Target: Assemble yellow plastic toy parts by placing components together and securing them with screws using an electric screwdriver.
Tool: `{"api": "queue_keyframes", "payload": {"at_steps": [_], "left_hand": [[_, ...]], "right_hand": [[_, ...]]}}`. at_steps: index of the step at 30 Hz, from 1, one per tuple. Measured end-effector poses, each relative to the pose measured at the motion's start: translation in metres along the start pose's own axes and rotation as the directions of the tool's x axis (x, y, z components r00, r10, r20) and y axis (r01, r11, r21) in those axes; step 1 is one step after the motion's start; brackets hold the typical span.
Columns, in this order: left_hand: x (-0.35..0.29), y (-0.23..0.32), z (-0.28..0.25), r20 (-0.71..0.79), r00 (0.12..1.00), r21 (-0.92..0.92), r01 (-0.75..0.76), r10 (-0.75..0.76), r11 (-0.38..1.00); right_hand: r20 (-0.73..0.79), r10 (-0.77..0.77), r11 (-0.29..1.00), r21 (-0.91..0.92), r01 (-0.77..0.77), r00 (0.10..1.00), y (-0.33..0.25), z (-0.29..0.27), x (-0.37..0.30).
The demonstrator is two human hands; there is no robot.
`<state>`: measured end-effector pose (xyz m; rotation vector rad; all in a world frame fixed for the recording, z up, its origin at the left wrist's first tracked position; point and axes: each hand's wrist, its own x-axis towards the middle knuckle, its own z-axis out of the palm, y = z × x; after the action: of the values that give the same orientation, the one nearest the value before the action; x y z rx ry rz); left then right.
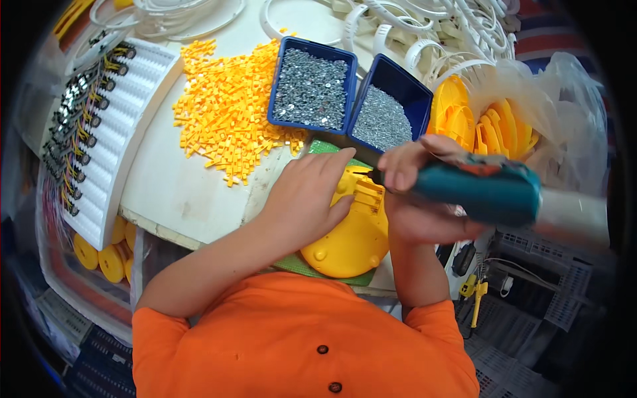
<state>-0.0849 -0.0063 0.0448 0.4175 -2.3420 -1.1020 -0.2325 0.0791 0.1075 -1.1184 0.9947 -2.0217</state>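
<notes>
A round yellow plastic housing (355, 232) with round bumps and a slotted compartment lies on a green mat (365, 277) in front of me. My left hand (306, 192) rests on the housing's left side, fingers stretched out and thumb apart. In my right hand (415, 212) is a teal power screwdriver (491, 189), held level, its body blurred by motion. Its dark bit points left, over the upper part of the housing. Whether the tip touches a screw is too small to tell.
Beyond the mat stand two blue bins, one of silvery round metal parts (312, 86), one of small screws (381, 119). Small yellow pieces (229, 106) are heaped left of them. A white foam tray (126, 132) holds wired parts. Yellow shells (458, 113) and white rings (391, 20) lie beyond.
</notes>
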Motion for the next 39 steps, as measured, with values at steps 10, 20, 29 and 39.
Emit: {"api": "queue_keyframes", "payload": {"at_steps": [10,20,29,39], "left_hand": [[0.016,-0.002,0.01,0.094,0.983,-0.125,0.169,-0.158,0.978],[0.04,0.004,0.022,0.221,0.967,0.09,-0.149,0.126,0.985],[0.055,0.025,0.05,0.392,0.903,0.203,-0.271,0.176,0.941],[0.058,0.034,0.051,0.475,0.871,0.263,-0.277,0.126,0.924]], "right_hand": [[0.024,0.123,0.974,0.187,-0.126,0.992,0.03,-0.012,-0.007],[-0.117,-0.035,0.999,0.036,0.04,0.993,-0.038,-0.04,-0.022],[-0.234,0.01,0.988,0.151,0.026,0.972,-0.005,-0.061,-0.051],[-0.284,-0.124,0.988,0.055,0.145,0.951,-0.019,-0.06,-0.063]]}}
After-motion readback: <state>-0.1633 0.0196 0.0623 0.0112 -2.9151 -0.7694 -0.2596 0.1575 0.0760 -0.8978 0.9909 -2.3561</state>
